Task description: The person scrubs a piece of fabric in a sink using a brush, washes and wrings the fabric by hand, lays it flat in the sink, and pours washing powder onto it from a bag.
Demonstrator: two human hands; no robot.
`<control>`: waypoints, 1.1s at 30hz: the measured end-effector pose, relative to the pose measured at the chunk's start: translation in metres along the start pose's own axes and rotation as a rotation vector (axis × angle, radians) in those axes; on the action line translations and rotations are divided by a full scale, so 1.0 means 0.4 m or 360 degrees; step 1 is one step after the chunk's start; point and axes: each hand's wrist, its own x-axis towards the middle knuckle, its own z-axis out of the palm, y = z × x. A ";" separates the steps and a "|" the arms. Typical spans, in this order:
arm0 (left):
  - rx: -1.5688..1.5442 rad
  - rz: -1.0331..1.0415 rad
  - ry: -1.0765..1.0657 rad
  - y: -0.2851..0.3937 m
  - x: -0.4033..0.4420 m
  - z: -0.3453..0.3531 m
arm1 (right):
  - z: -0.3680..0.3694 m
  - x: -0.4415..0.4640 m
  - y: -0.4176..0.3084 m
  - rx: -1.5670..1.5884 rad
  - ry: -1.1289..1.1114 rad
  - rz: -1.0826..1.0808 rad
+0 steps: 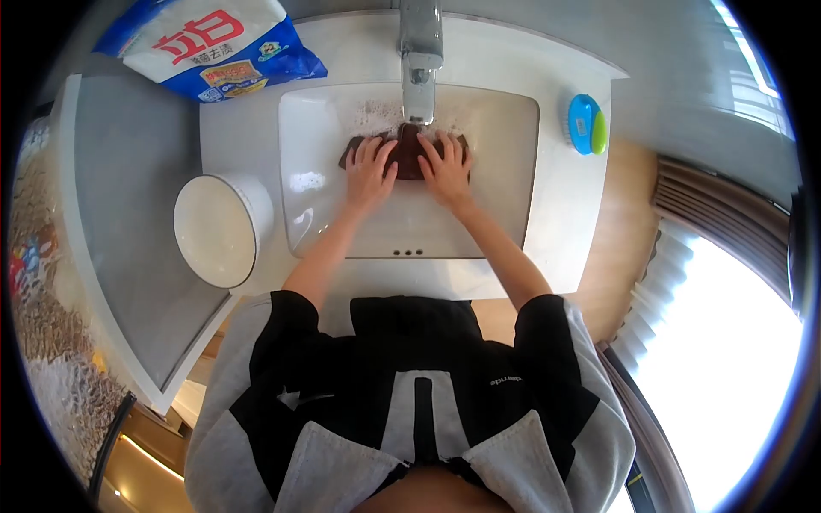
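Item: dark brown cloth [411, 158], one piece, folded or bunched. Location: in the white sink [505, 197], toward its far wall, under the spout of the chrome faucet [420, 64]; suds [376, 111] beside it.

Hands: left hand [369, 175] on the cloth's left part, right hand [445, 171] on its right part, fingers spread and lying over the fabric. Cannot tell whether either pinches a fold underneath.

Handling (judged): soft, limp, not fragile; probably wet, so heavier than when dry, and slick where soapy. Best hold: a gathered fold at each end, full fingers rather than tips; the middle ridge likely sags if lifted alone.

Adjacent: blue-and-green scrub brush [585, 124], counter, right; blue-and-white detergent bag [214, 51], far left; white basin [218, 231], left of sink.
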 end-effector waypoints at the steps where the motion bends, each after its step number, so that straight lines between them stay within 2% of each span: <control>1: 0.0091 0.0029 -0.0030 -0.005 0.005 0.023 | 0.007 0.004 -0.011 -0.0069 -0.0006 0.0030; 3: 0.0141 0.0007 -0.0042 -0.009 0.016 0.052 | 0.042 0.014 -0.022 -0.0204 0.0024 0.0039; 6: 0.0291 -0.0034 -0.0068 -0.022 0.063 0.080 | 0.105 0.041 -0.017 -0.0277 -0.0205 0.0131; 9: 0.0417 -0.0087 -0.0192 -0.025 0.106 0.079 | 0.149 0.087 0.011 -0.0018 -0.0358 0.0211; 11: 0.0285 0.0013 -0.0091 -0.070 0.132 0.130 | 0.184 0.108 0.036 -0.0261 0.0123 -0.0113; 12: 0.0220 0.0055 -0.0048 -0.099 0.129 0.168 | 0.235 0.101 0.055 0.0157 -0.0003 0.0108; 13: 0.0064 -0.0044 -0.0047 -0.109 0.126 0.194 | 0.332 0.069 0.090 0.0573 -0.0134 0.0329; 14: -0.0092 -0.0143 -0.0037 -0.120 0.124 0.221 | 0.363 0.064 0.098 0.0388 -0.0148 0.0245; 15: 0.0043 -0.0222 -0.0223 -0.091 0.141 0.182 | 0.393 0.060 0.105 0.0199 -0.0153 0.0161; 16: 0.0179 -0.0299 -0.0406 -0.072 0.154 0.152 | 0.363 0.084 0.083 0.0013 -0.0149 0.0078; 17: 0.0197 -0.0273 -0.0365 -0.068 0.159 0.138 | 0.314 0.098 0.080 0.0277 0.0023 0.0061; 19: 0.0222 -0.0221 -0.0281 -0.049 0.156 0.119 | 0.171 0.138 0.035 0.0499 0.0005 0.0142; 21: 0.0149 -0.0096 -0.0243 -0.057 0.158 0.115 | 0.109 0.138 0.003 0.0427 -0.0370 0.0346; 22: 0.0115 -0.0035 -0.0223 -0.058 0.155 0.107 | 0.100 0.130 0.002 0.0260 -0.0299 0.0206; 23: 0.0027 0.0105 -0.0038 -0.057 0.142 0.094 | 0.094 0.121 0.004 0.0095 -0.0229 0.0069; 24: 0.0034 0.0055 -0.0033 -0.052 0.122 0.079 | 0.081 0.119 0.004 -0.0071 -0.0155 -0.0070; 29: -0.0055 -0.0338 0.0177 -0.017 0.014 0.023 | 0.001 -0.008 -0.029 -0.0071 -0.0113 0.0451; 32: -0.0073 -0.0330 0.0207 0.012 0.014 0.024 | 0.012 -0.012 -0.040 -0.0126 -0.0029 0.0532; 33: -0.0129 -0.0232 0.0195 0.016 0.029 0.033 | 0.019 -0.004 -0.043 -0.0141 -0.0002 0.0536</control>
